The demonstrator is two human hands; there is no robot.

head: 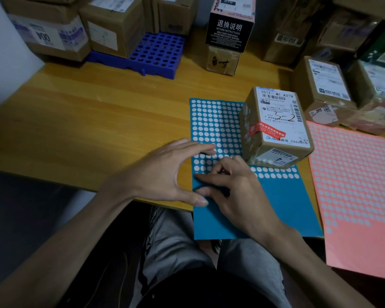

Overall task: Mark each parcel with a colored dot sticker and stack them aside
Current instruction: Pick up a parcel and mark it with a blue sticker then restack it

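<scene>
left hand (162, 172) rests on blue sheet (276, 203) | right hand (238, 192) at dot rows (216, 121) | parcel (276, 127) on sheet

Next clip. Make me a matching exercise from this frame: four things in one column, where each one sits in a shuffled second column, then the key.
Things:
1. blue sticker sheet
2. pink sticker sheet
3. parcel marked 5-2
4. blue perforated tray

Places:
A. stands on the far right part of the blue sticker sheet
B. at the back of the table, with cartons on it
C. under the left hand and right hand
D. flat at the right, no hand on it

Pairs: 1-C, 2-D, 3-A, 4-B
</scene>
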